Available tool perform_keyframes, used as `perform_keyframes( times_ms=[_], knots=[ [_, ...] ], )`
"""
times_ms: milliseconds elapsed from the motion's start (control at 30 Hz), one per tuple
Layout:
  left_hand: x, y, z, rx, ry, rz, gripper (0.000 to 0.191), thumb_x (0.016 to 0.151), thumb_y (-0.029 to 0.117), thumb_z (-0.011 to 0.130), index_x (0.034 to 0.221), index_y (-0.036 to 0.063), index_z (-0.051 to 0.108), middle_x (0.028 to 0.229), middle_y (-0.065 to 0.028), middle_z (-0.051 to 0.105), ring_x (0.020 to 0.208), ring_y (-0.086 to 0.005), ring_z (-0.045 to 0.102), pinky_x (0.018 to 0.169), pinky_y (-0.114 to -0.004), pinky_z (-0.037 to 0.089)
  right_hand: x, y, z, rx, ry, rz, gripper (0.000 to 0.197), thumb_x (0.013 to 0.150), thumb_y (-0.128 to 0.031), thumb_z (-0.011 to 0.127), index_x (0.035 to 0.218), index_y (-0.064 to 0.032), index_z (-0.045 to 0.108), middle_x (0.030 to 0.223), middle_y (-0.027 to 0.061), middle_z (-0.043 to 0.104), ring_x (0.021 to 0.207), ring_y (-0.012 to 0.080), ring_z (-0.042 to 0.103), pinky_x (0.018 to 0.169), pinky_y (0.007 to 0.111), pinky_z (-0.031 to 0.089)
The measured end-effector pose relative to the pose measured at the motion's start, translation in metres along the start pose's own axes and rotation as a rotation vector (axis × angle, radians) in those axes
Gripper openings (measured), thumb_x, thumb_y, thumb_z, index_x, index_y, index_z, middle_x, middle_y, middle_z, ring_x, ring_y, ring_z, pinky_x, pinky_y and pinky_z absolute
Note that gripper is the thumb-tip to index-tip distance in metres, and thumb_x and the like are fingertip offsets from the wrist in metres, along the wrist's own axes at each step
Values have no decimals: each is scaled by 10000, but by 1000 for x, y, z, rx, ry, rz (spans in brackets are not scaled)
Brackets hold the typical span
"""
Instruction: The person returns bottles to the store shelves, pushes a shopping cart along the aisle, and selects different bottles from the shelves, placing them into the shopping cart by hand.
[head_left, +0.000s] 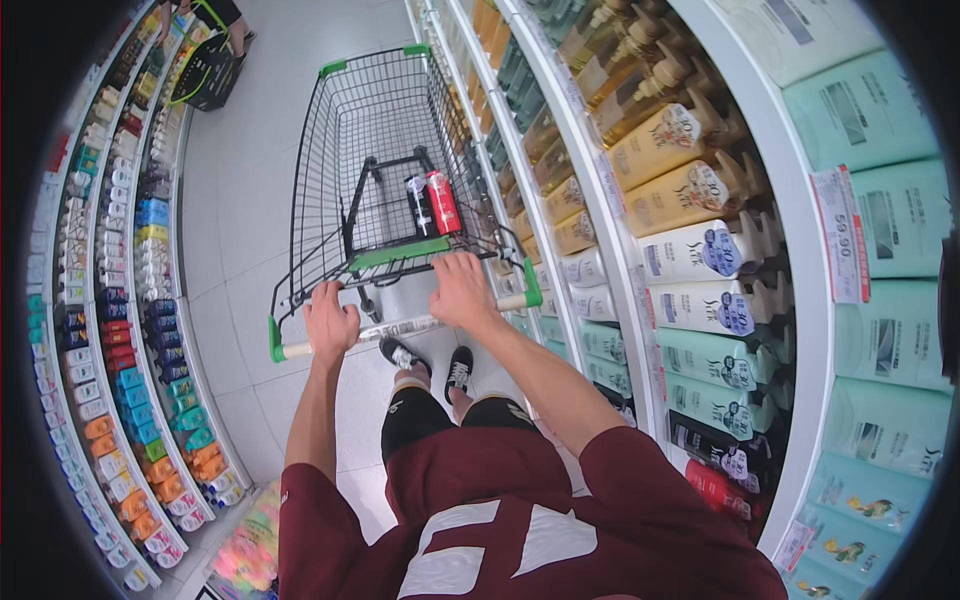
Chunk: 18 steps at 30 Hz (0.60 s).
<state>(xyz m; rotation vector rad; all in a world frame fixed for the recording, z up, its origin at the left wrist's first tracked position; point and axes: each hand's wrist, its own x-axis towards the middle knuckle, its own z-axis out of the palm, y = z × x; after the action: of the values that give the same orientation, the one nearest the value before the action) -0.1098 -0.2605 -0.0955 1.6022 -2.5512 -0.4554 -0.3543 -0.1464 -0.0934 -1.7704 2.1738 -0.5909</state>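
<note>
Both of my hands are on the push handle (401, 328) of a wire shopping cart (319, 150) with green corner pieces. My left hand (331, 321) curls over the handle's left half, and my right hand (461, 289) wraps it further right. In the cart, near the handle, a black bottle (420, 204) and a red bottle (443, 201) rest side by side on the folding child-seat part. A green seat panel (401, 253) lies between them and my hands. The deeper basket beyond shows bare wire mesh.
Shelves of pump bottles (694, 247) run close along the cart's right side. Across the aisle on the left stand shelves of smaller bottles (127, 337). Ahead at upper left, a person (234, 30) is beside a black and green basket (202, 75). Pale floor tiles (240, 262) line the aisle.
</note>
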Motion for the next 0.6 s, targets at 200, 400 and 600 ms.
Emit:
perform_keyframes(
  times_ms=[200, 400, 600],
  knots=[
    [43, -8, 6, 25, 27, -20, 409, 787, 205, 587, 1174, 72, 601, 1215, -103, 603, 1204, -276, 546, 961, -490, 398, 43, 8, 8, -21, -8, 8, 474, 767, -192, 621, 1190, 23, 616, 1166, 185, 613, 1198, 325, 528, 1119, 456, 336],
    [79, -14, -11, -1, 13, -40, 407, 786, 184, 588, 1176, 72, 608, 1183, -95, 603, 1194, -265, 549, 941, -482, 411, 85, 3, 11, -1, 5, -1, 499, 758, -158, 617, 1222, 26, 604, 1201, 186, 606, 1210, 333, 521, 1128, 449, 337],
    [115, -22, -9, -38, 58, 2, 430, 778, 174, 592, 1196, 75, 605, 1189, -97, 583, 1202, -270, 540, 928, -471, 432, 118, 10, 12, -7, 24, -2, 498, 740, -142, 616, 1211, 19, 607, 1189, 185, 603, 1206, 334, 515, 1124, 450, 341]
  ],
)
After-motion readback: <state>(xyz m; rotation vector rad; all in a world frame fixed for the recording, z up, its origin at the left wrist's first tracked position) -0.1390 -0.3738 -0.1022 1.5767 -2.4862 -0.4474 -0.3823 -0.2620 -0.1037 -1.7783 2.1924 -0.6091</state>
